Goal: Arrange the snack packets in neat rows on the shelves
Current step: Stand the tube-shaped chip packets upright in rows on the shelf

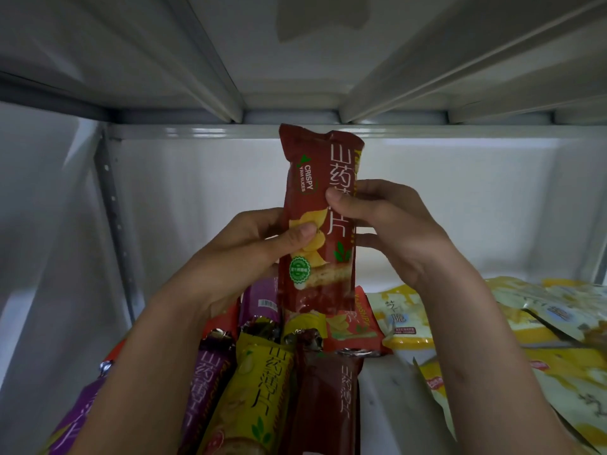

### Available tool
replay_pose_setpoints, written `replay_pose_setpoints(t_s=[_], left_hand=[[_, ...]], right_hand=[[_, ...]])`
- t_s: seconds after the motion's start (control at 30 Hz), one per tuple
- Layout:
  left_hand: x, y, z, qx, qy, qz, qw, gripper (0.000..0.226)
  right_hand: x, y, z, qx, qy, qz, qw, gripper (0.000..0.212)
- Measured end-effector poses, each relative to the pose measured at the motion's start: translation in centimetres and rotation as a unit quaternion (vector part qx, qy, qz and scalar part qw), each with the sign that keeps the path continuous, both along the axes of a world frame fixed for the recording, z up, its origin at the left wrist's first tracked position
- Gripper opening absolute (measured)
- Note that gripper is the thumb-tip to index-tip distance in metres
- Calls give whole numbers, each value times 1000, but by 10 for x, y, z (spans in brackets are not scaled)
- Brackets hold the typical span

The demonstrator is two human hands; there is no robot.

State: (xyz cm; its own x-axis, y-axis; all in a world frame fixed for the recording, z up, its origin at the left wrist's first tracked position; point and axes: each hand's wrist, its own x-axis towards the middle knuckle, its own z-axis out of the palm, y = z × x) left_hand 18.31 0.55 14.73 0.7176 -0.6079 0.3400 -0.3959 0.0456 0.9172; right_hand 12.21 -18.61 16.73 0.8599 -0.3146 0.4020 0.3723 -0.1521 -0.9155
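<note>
1. White metal shelving fills the view: a shelf board [387, 389] below, a pale back panel behind it, and the ribbed underside of the next shelf overhead.
2. Held upright above that board, roughly at its middle, is a dark red snack packet [320, 221] printed "Crispy Yam Slices"; its lower end hangs just over the packets lying beneath.
3. On the left part of the board lies a loose cluster of long tube-shaped packets, overlapping and pointing at differing angles.
4. Counted in that cluster: one yellow packet [256, 389]; one dark red packet [328, 405] just right of it; two purple packets, one [203, 382] left of the yellow and one [259, 298] behind it; one orange-red packet [354, 323] lying flat farther back. More may sit under the forearms; the dim light makes that hard to settle.
5. To the right of the held packet, flat yellow-and-white pouches [532, 323] are heaped over one another on the board. At least four overlap, though their edges blur together.
6. The left hand [256, 247] grips the held packet's left edge near its middle, thumb pressed across the front, fingers curled behind.
7. The right hand [387, 221] grips the right edge slightly higher, thumb on the front face, fingers wrapped round the side.
8. Both forearms rise from the bottom of the view, the two hands clamped on opposite sides of the same packet.
</note>
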Motion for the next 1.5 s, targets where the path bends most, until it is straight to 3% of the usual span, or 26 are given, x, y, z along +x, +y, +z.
replay_pose_setpoints(t_s=[0.13, 0.27, 0.5, 0.67, 0.9, 0.97, 1.1, 1.3, 1.4, 1.5], left_hand=[[2, 2, -1, 4, -12, 1, 1000, 34], [0, 4, 2, 31, 3, -26, 999, 44], [2, -15, 1, -112, 43, 97, 988, 34], [4, -9, 6, -137, 63, 84, 985, 29], [-18, -19, 13, -171, 54, 22, 984, 22], [-31, -29, 7, -150, 41, 41, 987, 18], [-55, -49, -32, -73, 35, 114, 990, 31], [-71, -54, -62, 174, -20, 125, 977, 36], [-74, -43, -67, 205, -24, 164, 965, 68], [-78, -31, -72, 196, -21, 196, 961, 76]], right_hand=[[1, 1, 0, 21, 11, 0, 1000, 47], [-1, 1, 0, 32, -12, -20, 999, 38], [-2, 9, -1, -36, 2, -29, 999, 36], [-10, 12, 5, -84, -28, 3, 996, 29], [-38, 6, 0, -70, -93, -62, 991, 18], [-50, 0, -8, -43, -67, -59, 995, 22], [-74, -22, -27, -58, 67, -52, 995, 28], [-89, -50, -86, -40, 223, -67, 972, 31], [-94, -59, -101, -51, 254, -62, 964, 30], [-92, -66, -110, -91, 271, -88, 954, 31]])
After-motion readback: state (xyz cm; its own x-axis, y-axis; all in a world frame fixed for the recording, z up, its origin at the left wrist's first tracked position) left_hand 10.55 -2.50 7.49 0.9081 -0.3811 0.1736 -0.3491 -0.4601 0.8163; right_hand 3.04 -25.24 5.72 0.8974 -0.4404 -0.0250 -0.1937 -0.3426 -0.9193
